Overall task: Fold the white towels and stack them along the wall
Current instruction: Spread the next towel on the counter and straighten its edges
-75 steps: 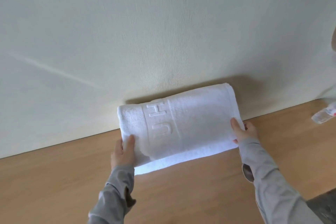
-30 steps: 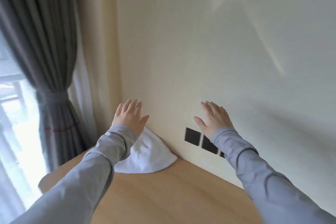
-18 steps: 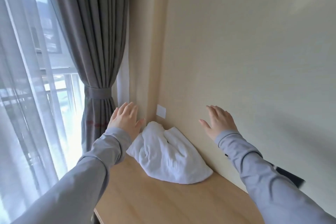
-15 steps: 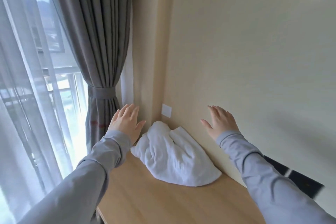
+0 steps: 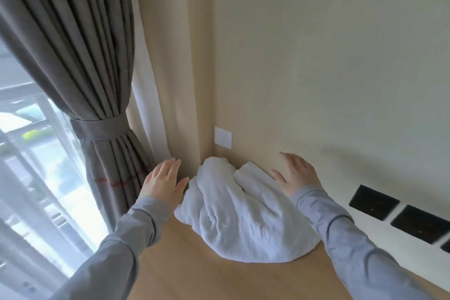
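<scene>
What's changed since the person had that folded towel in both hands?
The person let go of the folded towel, now out of view, and turned to the corner by the curtain. The left hand and right hand have moved in on either side of a crumpled towel, open, gripping nothing. That towel has stayed heaped on the table against the wall.

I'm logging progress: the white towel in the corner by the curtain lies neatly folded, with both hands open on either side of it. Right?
Not folded. The head view shows the white towel as a crumpled heap in the corner by the curtain. The left hand and right hand are indeed open, one on either side of it.
</scene>
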A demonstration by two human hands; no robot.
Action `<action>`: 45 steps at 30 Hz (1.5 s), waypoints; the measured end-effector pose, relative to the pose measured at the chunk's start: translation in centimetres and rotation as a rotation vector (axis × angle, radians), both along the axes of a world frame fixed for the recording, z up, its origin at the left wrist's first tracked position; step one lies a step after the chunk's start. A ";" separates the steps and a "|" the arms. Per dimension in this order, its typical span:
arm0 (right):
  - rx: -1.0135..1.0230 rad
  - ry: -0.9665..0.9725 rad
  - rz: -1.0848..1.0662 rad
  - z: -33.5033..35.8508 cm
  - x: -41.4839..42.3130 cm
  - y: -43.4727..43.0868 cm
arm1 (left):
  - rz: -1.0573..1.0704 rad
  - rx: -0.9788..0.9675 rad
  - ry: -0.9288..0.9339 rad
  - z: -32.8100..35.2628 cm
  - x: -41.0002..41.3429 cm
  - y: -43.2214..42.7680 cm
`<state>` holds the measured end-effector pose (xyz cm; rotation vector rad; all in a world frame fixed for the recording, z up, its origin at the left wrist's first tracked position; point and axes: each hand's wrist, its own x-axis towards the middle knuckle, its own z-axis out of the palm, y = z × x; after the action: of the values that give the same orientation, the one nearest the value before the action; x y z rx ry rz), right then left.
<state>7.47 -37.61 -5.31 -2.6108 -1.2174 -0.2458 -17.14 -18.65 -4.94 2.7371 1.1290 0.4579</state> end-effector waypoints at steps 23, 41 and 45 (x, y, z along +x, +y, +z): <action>-0.148 0.777 -0.763 -19.3 9.1 1.0 | 0.118 -0.878 -0.007 -21.4 11.6 13.0; -0.166 0.328 -0.827 -19.3 5.5 1.9 | -0.007 -0.742 -0.308 -19.9 10.4 12.4; -0.072 0.182 -0.818 -15.8 4.0 -0.7 | -0.057 -0.646 -0.402 -16.8 9.0 11.9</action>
<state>11.44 -38.36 -21.11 -2.9666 -0.0523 -0.0976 -8.16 -6.71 -21.77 2.0017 0.8900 0.4975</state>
